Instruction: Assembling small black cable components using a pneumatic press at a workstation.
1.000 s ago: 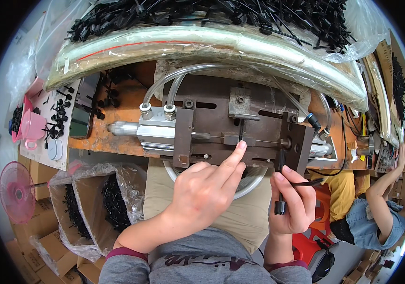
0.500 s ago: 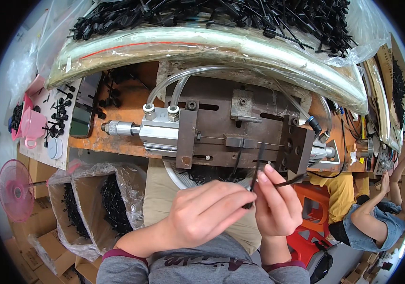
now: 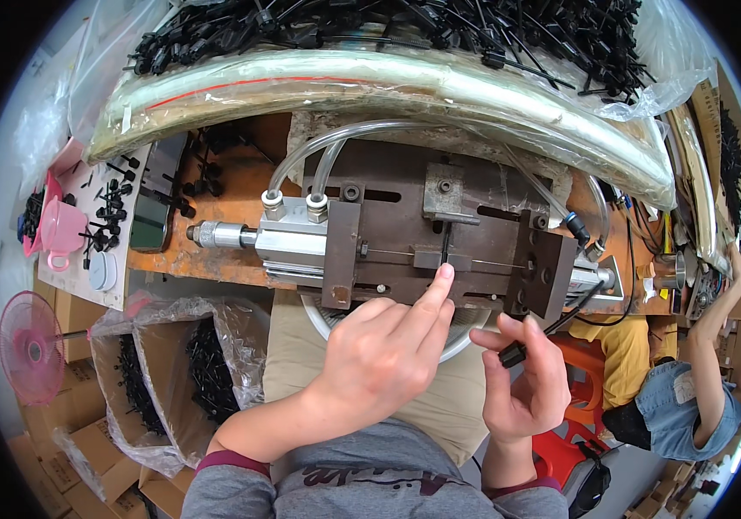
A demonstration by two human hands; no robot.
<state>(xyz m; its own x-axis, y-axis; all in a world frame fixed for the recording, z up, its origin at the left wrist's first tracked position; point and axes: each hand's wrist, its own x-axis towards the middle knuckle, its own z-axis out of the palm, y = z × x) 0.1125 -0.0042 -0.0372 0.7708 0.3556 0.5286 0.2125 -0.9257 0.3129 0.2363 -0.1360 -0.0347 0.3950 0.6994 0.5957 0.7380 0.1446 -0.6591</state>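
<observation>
Lays the index fingertip of the left hand (image 3: 388, 350) apparently against the near end of a slim black rod (image 3: 448, 236), set across a small metal block (image 3: 426, 258) just ahead of that finger. Folds the other left fingers inward; cannot tell whether around anything. With the right hand (image 3: 526, 389), holds a black stemmed piece (image 3: 513, 354) loosely between thumb and fingers, with the chunky head among the fingertips and the stem apparently slanting away to their right. Likely light and smooth, stiff at the head, springier along the stem; best gripped by the head, without bending the rest. Includes a silver cylinder (image 3: 294, 246) well left of the fingers.
</observation>
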